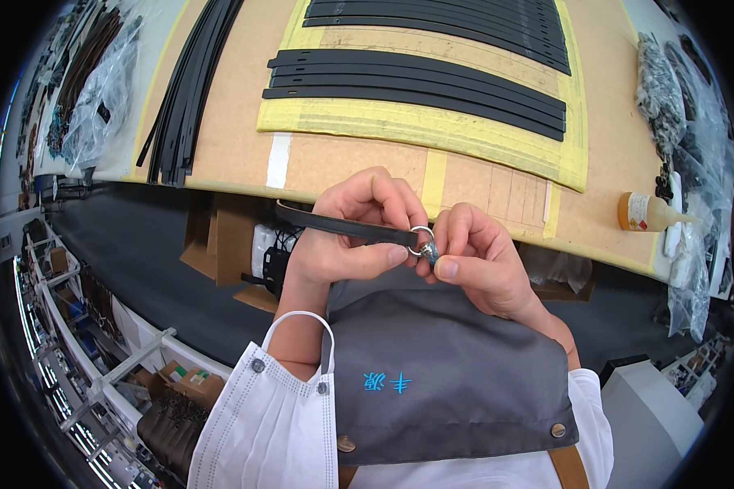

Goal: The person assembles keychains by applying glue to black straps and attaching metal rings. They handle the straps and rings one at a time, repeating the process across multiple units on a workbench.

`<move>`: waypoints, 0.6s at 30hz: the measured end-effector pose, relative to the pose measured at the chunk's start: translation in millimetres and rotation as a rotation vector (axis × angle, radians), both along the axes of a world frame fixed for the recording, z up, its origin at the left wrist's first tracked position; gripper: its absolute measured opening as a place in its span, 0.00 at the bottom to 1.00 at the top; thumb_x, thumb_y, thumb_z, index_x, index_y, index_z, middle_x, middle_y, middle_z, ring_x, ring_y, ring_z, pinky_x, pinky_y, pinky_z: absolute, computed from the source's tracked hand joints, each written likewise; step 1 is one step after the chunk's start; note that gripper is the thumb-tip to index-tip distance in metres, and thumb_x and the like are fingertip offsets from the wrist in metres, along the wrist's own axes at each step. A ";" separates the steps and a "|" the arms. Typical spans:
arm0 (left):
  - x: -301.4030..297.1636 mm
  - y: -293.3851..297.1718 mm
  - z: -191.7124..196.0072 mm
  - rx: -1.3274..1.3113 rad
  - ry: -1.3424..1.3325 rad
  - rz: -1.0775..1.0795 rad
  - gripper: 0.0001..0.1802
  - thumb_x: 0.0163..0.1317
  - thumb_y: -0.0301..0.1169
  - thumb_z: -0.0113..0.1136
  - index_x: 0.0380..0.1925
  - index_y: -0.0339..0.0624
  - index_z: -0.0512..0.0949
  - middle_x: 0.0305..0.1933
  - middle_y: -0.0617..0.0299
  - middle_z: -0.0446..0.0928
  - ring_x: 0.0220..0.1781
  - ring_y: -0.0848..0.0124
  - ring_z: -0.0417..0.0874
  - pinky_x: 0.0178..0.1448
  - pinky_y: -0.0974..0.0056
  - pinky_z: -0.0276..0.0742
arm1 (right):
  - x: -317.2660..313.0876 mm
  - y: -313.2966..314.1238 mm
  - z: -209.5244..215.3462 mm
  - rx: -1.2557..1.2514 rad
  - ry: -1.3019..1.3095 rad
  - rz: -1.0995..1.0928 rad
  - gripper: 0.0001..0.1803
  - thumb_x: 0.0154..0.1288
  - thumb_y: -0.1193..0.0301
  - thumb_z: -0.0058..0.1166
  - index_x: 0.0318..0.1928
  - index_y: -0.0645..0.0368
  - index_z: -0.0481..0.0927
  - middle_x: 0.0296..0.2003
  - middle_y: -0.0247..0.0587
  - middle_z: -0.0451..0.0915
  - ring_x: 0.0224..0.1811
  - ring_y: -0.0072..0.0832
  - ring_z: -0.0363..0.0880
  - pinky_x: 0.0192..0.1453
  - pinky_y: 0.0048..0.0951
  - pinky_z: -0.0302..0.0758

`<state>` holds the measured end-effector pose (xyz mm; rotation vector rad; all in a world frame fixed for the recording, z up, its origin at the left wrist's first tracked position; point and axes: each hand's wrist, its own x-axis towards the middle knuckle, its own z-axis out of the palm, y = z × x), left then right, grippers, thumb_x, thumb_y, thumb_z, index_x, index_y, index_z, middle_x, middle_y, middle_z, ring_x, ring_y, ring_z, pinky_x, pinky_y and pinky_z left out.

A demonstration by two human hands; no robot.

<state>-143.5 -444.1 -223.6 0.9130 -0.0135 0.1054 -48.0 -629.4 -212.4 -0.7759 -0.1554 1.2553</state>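
Note:
My left hand [352, 232] grips a dark leather strap [342, 226] near its end, thumb and forefinger pinching it by a small metal ring [421, 241]. My right hand [475, 257] meets it from the right, its fingers closed on the silver ring and a small metal fitting at the strap's tip. Both hands are held close over my grey apron [448, 375], just in front of the workbench edge. The strap's far end sticks out to the left of my left hand.
The brown workbench [228, 138] holds rows of black straps [416, 85] on a yellow mat [432, 130], and a bundle of black strips [183, 90] at left. An orange glue bottle [648, 213] and plastic bags of hardware [681, 114] lie at right.

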 end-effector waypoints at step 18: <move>0.5 0.0 -2.1 -0.011 -0.009 0.012 0.12 0.52 0.16 0.61 0.34 0.36 0.70 0.39 0.50 0.77 0.38 0.70 0.82 0.43 0.66 0.82 | -0.2 1.9 -2.9 0.034 0.037 0.037 0.11 0.62 0.81 0.60 0.31 0.58 0.71 0.36 0.39 0.77 0.44 0.31 0.83 0.47 0.30 0.81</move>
